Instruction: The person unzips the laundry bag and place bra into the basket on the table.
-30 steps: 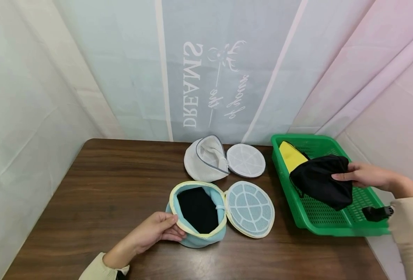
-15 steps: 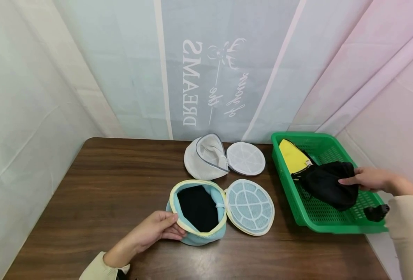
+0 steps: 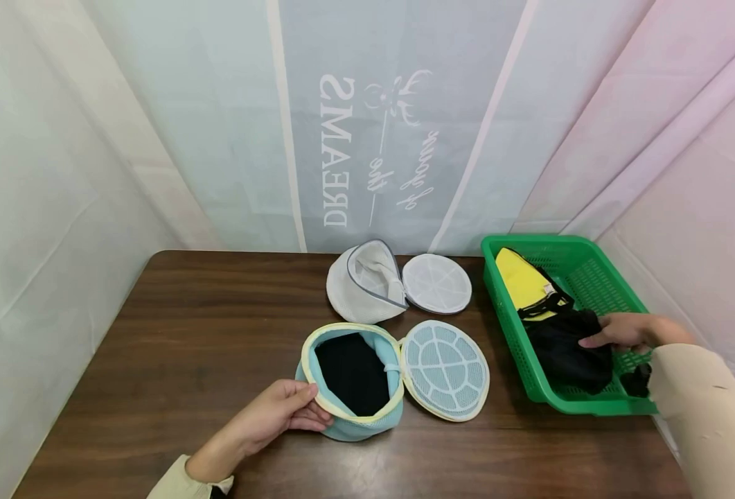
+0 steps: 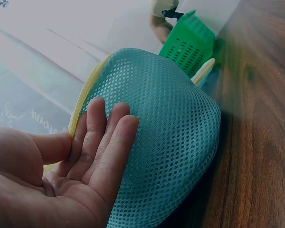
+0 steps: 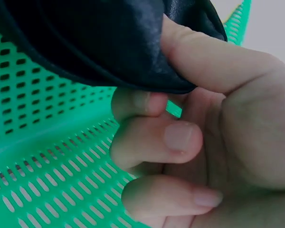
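Note:
My left hand [image 3: 292,410] pinches the yellow rim of a blue mesh laundry bag [image 3: 370,427]. A folded black cloth [image 3: 352,374] lies inside the bag, whose round mesh lid [image 3: 445,371] is laid back to the right. In the left wrist view, thumb and fingers [image 4: 97,123] hold the rim, with blue mesh [image 4: 175,133] behind them. Over at the green basket [image 3: 598,405], my right hand [image 3: 625,331] grips a black cloth piece [image 3: 568,352]. The right wrist view shows the thumb pressing that black fabric [image 5: 104,42] against a curled finger; the other fingers are curled below it.
A yellow piece with black edging [image 3: 523,281] lies in the basket's far left corner. Behind the blue bag stands a white mesh bag [image 3: 353,294], its lid [image 3: 437,283] folded open. A patterned curtain [image 3: 392,159] hangs behind the brown table [image 3: 217,326].
My right hand has lowered the black cloth piece into the basket and moved slightly left. More of the yellow piece's black edging shows now. The left hand stays on the rim.

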Demonstrator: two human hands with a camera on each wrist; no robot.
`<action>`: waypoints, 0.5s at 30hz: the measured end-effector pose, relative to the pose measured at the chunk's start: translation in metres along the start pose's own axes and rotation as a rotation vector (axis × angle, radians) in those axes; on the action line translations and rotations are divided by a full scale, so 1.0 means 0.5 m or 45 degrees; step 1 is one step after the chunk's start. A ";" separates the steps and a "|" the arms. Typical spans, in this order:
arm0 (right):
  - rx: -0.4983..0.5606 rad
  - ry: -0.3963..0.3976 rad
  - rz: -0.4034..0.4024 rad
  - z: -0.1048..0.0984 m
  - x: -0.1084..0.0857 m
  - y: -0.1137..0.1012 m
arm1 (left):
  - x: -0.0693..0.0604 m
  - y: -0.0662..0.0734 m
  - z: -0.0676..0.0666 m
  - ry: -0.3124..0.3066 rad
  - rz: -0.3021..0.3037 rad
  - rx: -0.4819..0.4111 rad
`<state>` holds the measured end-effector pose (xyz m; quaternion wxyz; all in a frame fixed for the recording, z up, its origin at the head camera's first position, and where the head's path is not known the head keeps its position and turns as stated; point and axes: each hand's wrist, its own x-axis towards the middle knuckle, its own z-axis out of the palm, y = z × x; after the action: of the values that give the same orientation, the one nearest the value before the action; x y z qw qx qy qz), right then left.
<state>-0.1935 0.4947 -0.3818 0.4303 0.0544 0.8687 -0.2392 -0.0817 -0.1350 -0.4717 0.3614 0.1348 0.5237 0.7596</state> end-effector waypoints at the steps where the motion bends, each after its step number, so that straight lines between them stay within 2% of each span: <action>1: -0.003 -0.015 0.003 0.002 0.003 -0.002 | -0.001 -0.002 0.001 0.001 0.001 -0.004; 15: -0.171 -0.068 0.089 0.026 0.031 -0.017 | 0.002 -0.005 0.003 0.004 -0.012 -0.006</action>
<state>-0.1963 0.4796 -0.3972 0.4640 0.0492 0.8686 -0.1666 -0.0803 -0.1329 -0.4734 0.3643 0.1302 0.5232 0.7593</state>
